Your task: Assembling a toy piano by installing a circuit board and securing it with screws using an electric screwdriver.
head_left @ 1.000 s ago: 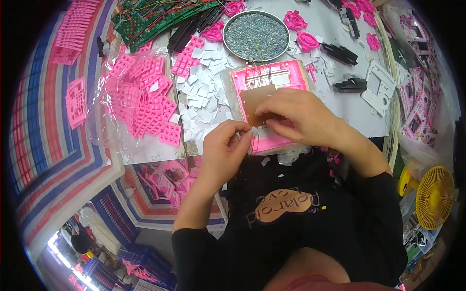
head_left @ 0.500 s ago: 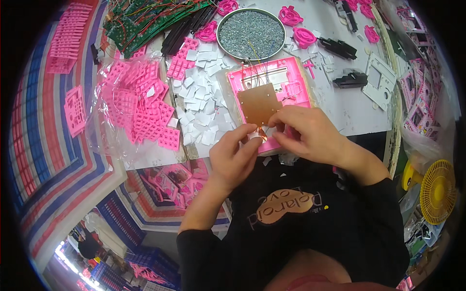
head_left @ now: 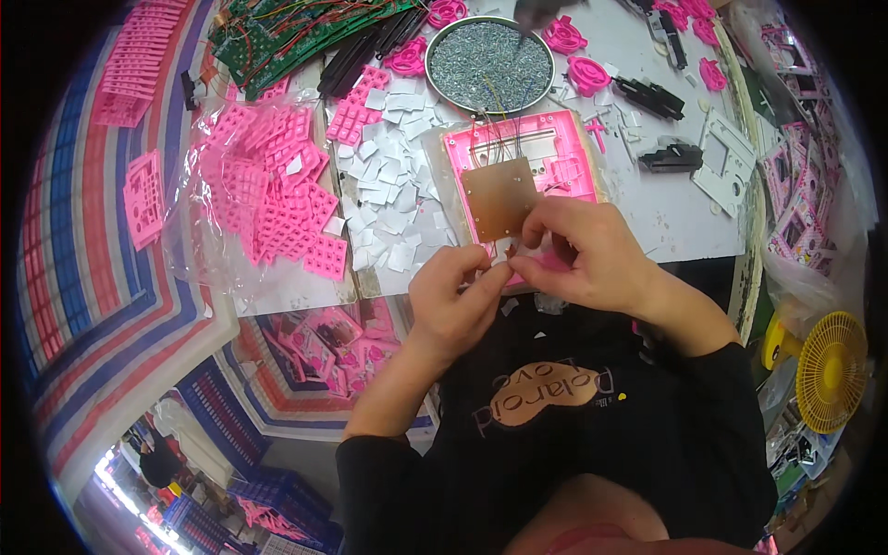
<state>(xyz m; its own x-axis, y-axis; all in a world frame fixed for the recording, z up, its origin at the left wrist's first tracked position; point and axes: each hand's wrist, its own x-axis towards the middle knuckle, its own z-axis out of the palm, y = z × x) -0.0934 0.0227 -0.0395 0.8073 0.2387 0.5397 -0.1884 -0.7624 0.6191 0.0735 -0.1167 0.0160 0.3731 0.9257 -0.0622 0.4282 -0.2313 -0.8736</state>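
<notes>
In front of me lies a pink plastic housing (head_left: 456, 157), open side up. A brown circuit board (head_left: 500, 199) rests over it, with thin wires (head_left: 495, 131) running to the housing's far part. At the board's near edge my left hand (head_left: 455, 298) and my right hand (head_left: 589, 252) meet, thumbs and fingertips pinched close together. Something small and coppery shows between them; its kind is too small to tell. The fingers hide the housing's near edge.
A round tray of small screws (head_left: 490, 67) stands behind the housing, a dark blurred object (head_left: 544, 13) at its far rim. To the left lie white paper squares (head_left: 384, 199), pink button pads (head_left: 277, 185) and green circuit boards (head_left: 296, 42). Black parts (head_left: 671, 158) are at right.
My fingertips have come closer together at the board's near edge. A dark blurred object has appeared over the screw tray. The whole view has shifted slightly.
</notes>
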